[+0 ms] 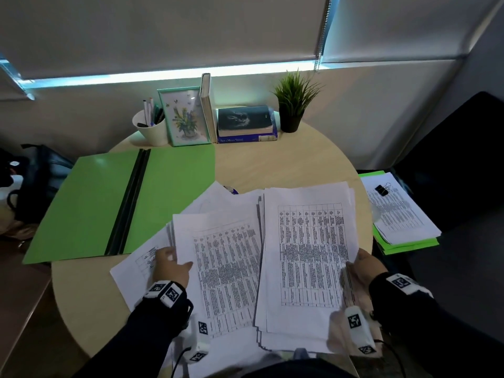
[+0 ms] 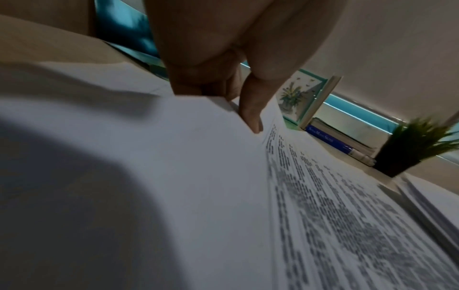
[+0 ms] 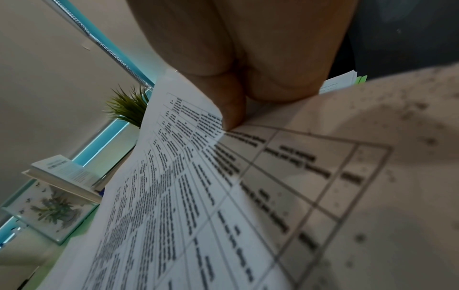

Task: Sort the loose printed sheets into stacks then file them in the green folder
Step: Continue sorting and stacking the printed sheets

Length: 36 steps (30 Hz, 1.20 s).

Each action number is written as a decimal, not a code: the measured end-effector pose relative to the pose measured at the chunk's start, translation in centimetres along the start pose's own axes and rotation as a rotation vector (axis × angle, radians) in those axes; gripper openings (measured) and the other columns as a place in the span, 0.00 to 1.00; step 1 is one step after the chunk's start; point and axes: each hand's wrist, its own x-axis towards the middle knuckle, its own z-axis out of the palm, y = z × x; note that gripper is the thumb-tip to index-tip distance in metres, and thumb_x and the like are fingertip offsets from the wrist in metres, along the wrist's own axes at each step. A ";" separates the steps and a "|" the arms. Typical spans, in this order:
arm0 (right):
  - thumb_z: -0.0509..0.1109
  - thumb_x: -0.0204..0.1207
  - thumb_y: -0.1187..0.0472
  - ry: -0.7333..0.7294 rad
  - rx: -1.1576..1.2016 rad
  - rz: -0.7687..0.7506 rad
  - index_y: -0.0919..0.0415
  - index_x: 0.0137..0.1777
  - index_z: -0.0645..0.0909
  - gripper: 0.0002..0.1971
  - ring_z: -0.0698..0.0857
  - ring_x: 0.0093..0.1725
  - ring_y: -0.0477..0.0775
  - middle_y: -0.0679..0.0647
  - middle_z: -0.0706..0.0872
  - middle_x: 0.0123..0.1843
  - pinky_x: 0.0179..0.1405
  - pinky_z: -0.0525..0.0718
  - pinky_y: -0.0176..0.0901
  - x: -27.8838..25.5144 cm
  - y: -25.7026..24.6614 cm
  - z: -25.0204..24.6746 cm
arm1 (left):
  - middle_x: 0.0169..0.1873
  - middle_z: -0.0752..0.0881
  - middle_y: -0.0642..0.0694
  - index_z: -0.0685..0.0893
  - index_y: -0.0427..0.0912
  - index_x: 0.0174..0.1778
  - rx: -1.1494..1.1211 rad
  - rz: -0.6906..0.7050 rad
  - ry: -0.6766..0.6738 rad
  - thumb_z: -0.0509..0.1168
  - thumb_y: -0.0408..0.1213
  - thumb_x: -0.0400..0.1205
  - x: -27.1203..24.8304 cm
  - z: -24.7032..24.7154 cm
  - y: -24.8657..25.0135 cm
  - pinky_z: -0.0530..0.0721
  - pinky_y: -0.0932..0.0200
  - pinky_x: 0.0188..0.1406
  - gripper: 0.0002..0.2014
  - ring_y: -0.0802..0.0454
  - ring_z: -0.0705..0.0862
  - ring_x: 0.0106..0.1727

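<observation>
Printed sheets lie fanned across the near half of our round bench. Our left hand pinches the left edge of the left stack, thumb on top and fingers curled beneath. Our right hand grips the right edge of the right stack, bending the top page upward. Behind and to the left, the green folder lies open and flat on the bench, its near right corner tucked under the loose sheets.

Your sleeves and wrist gear

You wear dark sleeves, white wrist bands printed with black square markers, and thin black cables trailing below.
</observation>
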 end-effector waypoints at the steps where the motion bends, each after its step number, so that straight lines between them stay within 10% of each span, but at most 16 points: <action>1: 0.60 0.81 0.69 0.003 0.002 0.001 0.74 0.70 0.70 0.18 0.78 0.68 0.66 0.70 0.79 0.68 0.65 0.74 0.46 0.0 0.0 0.0 | 0.69 0.77 0.34 0.69 0.33 0.69 -0.025 -0.033 0.030 0.71 0.25 0.75 0.1 -0.4 -0.2 0.75 0.51 0.57 0.27 0.35 0.80 0.64; 7: 0.62 0.81 0.67 0.007 -0.018 0.000 0.74 0.69 0.70 0.18 0.79 0.67 0.67 0.71 0.80 0.67 0.64 0.75 0.47 0.2 0.2 0.2 | 0.56 0.83 0.32 0.82 0.37 0.52 0.167 -0.052 0.008 0.73 0.41 0.75 1.5 -1.5 -1.9 0.81 0.49 0.58 0.15 0.36 0.83 0.52; 12: 0.62 0.80 0.67 0.008 -0.034 -0.002 0.74 0.67 0.71 0.18 0.79 0.66 0.68 0.72 0.81 0.65 0.64 0.75 0.49 0.6 0.6 0.3 | 0.59 0.82 0.37 0.77 0.35 0.65 0.071 -0.046 -0.058 0.69 0.39 0.79 1.1 -0.9 -1.7 0.76 0.55 0.52 0.21 0.38 0.82 0.54; 18: 0.63 0.81 0.65 0.008 -0.061 0.008 0.74 0.68 0.70 0.19 0.79 0.67 0.68 0.71 0.80 0.67 0.65 0.75 0.49 0.6 0.4 0.5 | 0.53 0.85 0.35 0.86 0.33 0.51 0.146 0.205 -0.029 0.65 0.38 0.81 0.6 -1.0 -1.3 0.78 0.52 0.53 0.12 0.38 0.83 0.52; 26: 0.62 0.81 0.64 0.004 -0.118 -0.002 0.73 0.70 0.69 0.20 0.78 0.67 0.68 0.71 0.79 0.68 0.65 0.75 0.49 0.6 0.4 0.5 | 0.66 0.81 0.38 0.64 0.43 0.73 -0.362 0.111 -0.006 0.67 0.27 0.79 -1.5 -0.3 -1.2 0.76 0.48 0.66 0.28 0.41 0.81 0.65; 36: 0.62 0.81 0.64 -0.009 -0.141 -0.013 0.72 0.71 0.68 0.20 0.79 0.67 0.67 0.70 0.79 0.68 0.66 0.75 0.48 0.3 0.2 0.4 | 0.57 0.87 0.36 0.84 0.35 0.61 -0.002 0.127 0.063 0.70 0.41 0.79 -1.0 -3.9 0.7 0.81 0.48 0.57 0.18 0.36 0.84 0.54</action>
